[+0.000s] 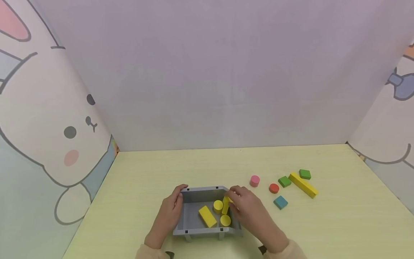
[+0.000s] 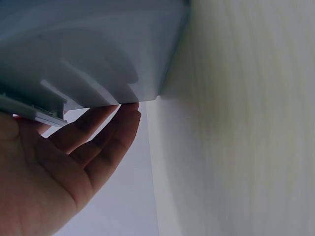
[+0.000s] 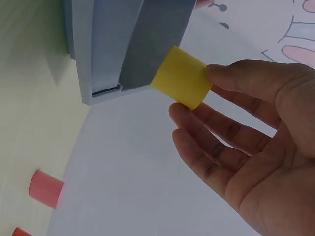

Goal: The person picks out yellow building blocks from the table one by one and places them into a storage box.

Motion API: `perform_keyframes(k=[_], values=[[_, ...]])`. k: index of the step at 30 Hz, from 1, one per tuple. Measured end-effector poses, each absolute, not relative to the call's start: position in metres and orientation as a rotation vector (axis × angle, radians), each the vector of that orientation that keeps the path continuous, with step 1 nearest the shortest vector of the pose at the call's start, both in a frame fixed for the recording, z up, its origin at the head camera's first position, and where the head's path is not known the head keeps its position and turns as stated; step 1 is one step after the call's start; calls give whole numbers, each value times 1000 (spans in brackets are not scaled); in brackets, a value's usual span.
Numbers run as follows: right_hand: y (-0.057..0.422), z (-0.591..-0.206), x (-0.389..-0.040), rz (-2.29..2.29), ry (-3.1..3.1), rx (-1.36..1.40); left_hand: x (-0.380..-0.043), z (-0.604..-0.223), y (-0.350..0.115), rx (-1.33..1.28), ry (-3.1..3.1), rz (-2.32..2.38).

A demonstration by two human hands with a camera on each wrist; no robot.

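A grey plastic bin (image 1: 194, 216) stands at the table's near edge. Inside it lie a yellow rectangular block (image 1: 207, 216), two yellow cylinders (image 1: 218, 206) and a narrow yellow block (image 1: 225, 208) by the right wall. My left hand (image 1: 169, 214) grips the bin's left side, fingers against the outer wall in the left wrist view. With thumb and fingertips, my right hand (image 3: 246, 132) pinches another yellow cylinder (image 3: 182, 77) at the bin's right rim. In the head view that cylinder is mostly hidden behind the right hand.
Right of the bin lie a pink cylinder (image 1: 254, 181), a red disc-like piece (image 1: 274, 188), two green blocks (image 1: 285, 181), a long yellow bar (image 1: 303, 185) and a teal block (image 1: 280, 202). A pale wall (image 1: 207, 108) rises behind the table (image 1: 145, 169).
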State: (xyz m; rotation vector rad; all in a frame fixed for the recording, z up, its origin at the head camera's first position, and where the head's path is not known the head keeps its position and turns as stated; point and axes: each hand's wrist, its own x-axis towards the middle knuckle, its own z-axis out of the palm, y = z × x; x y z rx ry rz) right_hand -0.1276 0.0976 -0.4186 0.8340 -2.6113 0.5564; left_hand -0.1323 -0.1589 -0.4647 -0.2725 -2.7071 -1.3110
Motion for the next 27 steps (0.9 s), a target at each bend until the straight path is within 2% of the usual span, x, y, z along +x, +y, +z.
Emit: perform_keyframes(k=[12, 27], values=[[87, -424, -124, 670, -2559, 1044, -132, -467, -159, -266, -2725, -1297], [79, -430, -126, 721, -2640, 1137, -131, -464, -159, -267, -2715, -1322]])
